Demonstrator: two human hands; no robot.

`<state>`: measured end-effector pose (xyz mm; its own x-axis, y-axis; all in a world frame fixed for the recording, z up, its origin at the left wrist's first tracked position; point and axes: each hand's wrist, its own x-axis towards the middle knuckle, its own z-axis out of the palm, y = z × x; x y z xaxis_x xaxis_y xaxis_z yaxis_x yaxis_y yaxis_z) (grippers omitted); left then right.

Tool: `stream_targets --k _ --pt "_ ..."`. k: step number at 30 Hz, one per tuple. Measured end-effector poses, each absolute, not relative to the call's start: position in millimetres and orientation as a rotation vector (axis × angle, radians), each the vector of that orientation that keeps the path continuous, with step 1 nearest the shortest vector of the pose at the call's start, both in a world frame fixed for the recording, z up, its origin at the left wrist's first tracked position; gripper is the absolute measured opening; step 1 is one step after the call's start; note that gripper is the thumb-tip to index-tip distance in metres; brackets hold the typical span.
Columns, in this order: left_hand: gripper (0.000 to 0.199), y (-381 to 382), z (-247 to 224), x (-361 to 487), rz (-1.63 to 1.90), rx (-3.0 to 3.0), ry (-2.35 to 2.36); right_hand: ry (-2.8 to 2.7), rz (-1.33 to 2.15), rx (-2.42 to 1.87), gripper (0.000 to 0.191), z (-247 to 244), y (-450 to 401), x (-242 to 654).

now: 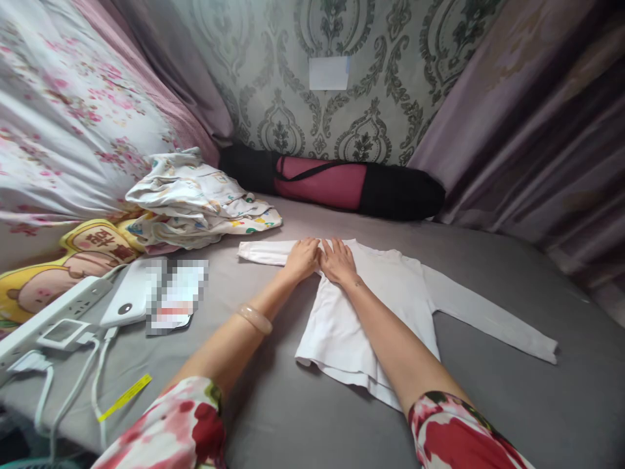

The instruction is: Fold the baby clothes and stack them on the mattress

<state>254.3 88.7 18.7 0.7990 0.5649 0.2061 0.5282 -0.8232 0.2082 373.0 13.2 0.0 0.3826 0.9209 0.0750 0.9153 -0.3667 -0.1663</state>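
A white long-sleeved shirt (390, 293) lies spread out on the grey bed sheet (488, 404). Its right-hand sleeve stretches away to the right, and the other sleeve points left. My left hand (303, 258) rests on the left sleeve close to the shoulder, fingers laid flat on the cloth. Beside it, almost touching, my right hand (338, 262) presses flat on the shirt's shoulder with its fingers extended. Neither hand appears to grip the fabric. A pale bangle (254, 319) circles my left wrist.
Left of the shirt are a phone (178, 296), a white power bank (134, 293), a power strip (58, 319) with cables and a yellow cartoon cushion (63, 273). Crumpled patterned cloth (195, 195) lies behind them. A black-and-pink long bag (322, 182) lies along the wall.
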Motion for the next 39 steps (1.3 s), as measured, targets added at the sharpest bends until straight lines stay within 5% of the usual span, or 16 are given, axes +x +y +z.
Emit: stream_targets --k 12,21,29,39 --pt "0.056 128.1 1.1 184.9 0.071 2.710 1.294 -1.626 0.075 -2.438 0.054 2.2 9.8 370.9" --pt "0.051 102.7 19.2 162.6 0.534 2.933 1.331 -1.470 0.428 -2.190 0.056 24.7 0.1 384.8" --pt "0.035 44.9 41.5 130.9 0.249 2.254 1.090 -0.944 0.546 -1.842 0.032 54.5 -149.9 421.6" --pt "0.058 -39.7 51.8 106.1 0.055 1.979 0.884 -0.794 0.708 -2.143 0.019 53.2 -313.2 394.8"
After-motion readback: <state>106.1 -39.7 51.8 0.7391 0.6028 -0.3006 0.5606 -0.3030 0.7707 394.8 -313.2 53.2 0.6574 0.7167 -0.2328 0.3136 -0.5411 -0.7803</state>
